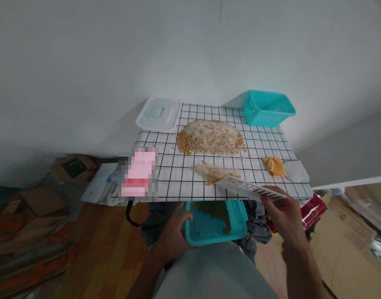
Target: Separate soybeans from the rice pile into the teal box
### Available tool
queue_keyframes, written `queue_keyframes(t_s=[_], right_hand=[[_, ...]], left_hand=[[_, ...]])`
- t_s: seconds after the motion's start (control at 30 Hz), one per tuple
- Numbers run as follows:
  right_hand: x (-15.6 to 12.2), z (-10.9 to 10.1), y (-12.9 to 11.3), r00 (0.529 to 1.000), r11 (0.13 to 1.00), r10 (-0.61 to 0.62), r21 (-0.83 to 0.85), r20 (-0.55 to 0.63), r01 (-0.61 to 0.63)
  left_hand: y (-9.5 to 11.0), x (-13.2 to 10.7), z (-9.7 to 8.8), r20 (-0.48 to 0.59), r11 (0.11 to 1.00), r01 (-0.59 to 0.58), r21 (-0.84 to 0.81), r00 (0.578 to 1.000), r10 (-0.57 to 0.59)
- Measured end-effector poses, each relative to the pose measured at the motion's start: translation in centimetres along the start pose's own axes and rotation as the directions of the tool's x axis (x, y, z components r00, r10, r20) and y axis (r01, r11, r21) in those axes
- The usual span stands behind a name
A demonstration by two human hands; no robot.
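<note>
My left hand (173, 232) grips the left side of a turquoise plastic bin (206, 240), held at my lap just below the table's front edge. Small green beans (217, 209) lie along the bin's far side and right part. In my right hand (285, 216) is a white slotted plastic strip (251, 190), tilted, its far end touching a small heap of white grains and yellow beans (206, 171) on the table. Behind that heap lies a larger pile of yellow beans and white grains (212, 137), mixed together.
The table (172, 174) has a white top with a black grid. On it are a translucent lid (159, 114), a second turquoise bin (268, 110), a folded yellow cloth (274, 166) and a blurred-out pink object (140, 170). Cardboard boxes (44, 203) stand on the floor at left.
</note>
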State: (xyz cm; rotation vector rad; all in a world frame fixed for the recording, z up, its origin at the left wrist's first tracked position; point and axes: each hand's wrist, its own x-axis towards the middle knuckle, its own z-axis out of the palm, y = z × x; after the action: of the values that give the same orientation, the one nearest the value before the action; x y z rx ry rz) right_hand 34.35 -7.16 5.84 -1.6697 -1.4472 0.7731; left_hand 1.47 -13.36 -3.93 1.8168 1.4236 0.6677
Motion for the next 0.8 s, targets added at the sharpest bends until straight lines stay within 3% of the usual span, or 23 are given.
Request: queue_keyframes(t_s=[0.2, 0.4, 0.8], right_hand=[[0.12, 0.50, -1.05, 0.998, 0.999, -0.002, 0.035, 0.066, -0.001], [-0.17, 0.26, -0.22, 0.996, 0.998, -0.057, 0.046, 0.068, 0.054], [-0.75, -0.18, -0.42, 0.994, 0.999, -0.051, 0.012, 0.098, 0.050]], left_hand=[[0.19, -0.01, -0.16, 0.000, 1.000, -0.003, -0.004, 1.000, 0.003], [-0.03, -0.10, -0.02, 0.006, 1.000, 0.022, -0.017, 1.000, -0.022], [-0.02, -0.06, -0.09, -0.006, 1.000, -0.004, 0.012, 1.000, 0.004]])
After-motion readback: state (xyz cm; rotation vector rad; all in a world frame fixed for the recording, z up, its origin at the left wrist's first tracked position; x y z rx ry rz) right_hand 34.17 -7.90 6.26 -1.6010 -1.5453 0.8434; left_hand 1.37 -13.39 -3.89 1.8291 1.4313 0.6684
